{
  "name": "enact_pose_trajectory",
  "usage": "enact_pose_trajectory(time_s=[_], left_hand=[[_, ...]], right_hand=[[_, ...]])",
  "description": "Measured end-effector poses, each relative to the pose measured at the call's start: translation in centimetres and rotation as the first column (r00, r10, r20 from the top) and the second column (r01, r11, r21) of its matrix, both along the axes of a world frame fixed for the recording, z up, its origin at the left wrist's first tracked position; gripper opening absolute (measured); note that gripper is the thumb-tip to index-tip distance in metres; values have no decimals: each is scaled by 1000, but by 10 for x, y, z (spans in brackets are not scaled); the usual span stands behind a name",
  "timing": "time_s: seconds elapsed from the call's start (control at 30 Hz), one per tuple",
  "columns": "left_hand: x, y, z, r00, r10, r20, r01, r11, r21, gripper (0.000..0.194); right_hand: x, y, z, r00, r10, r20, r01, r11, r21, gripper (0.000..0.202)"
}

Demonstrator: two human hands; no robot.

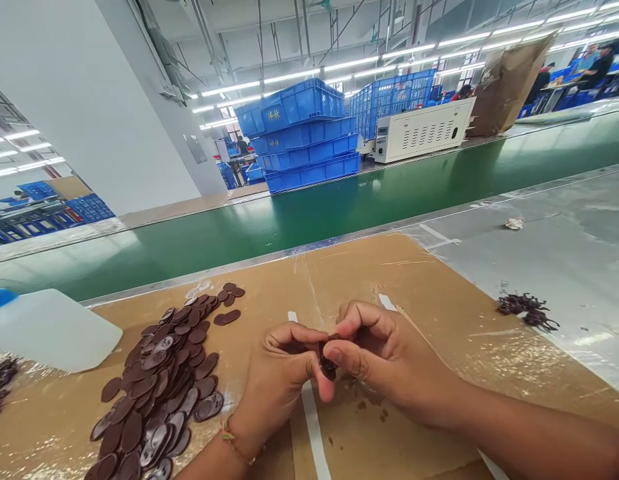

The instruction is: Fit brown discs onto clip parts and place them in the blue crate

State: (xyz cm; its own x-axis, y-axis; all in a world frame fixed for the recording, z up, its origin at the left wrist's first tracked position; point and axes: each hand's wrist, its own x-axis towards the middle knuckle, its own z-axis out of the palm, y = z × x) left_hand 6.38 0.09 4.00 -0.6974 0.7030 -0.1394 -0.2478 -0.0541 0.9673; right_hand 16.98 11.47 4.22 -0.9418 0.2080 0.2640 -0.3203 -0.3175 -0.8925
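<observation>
A dark brown oval piece (328,362) is pinched between the thumb and fingers of my left hand (284,363). My right hand (384,353) is closed too, its thumb and forefinger pinching the top edge of that same piece. Fingers cover much of the piece, so its full outline is hidden. To the left lies a heap of similar flat brown ovals (162,380), some glossy with moulded marks. A few more ovals (230,292) sit apart at the heap's far end.
A whitish plastic jug (54,330) with a blue cap lies at left. Dark stringy scraps (528,310) are on the right. Brown board (359,273) with white tape covers the table. Beyond runs a green conveyor belt (309,220), with stacked blue crates (309,143) and a white machine (422,132) behind.
</observation>
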Motion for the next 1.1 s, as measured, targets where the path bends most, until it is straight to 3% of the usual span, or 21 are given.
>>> enact_pose_trajectory(time_s=[0.53,1.1], left_hand=[[1,-4,-4,998,-13,53,9,998,60,21],[0,-4,0,999,-23,23,21,996,84,21]], right_hand=[[3,-2,4,999,31,-42,-30,999,21,28],[3,-3,4,998,-59,3,59,994,89,30]])
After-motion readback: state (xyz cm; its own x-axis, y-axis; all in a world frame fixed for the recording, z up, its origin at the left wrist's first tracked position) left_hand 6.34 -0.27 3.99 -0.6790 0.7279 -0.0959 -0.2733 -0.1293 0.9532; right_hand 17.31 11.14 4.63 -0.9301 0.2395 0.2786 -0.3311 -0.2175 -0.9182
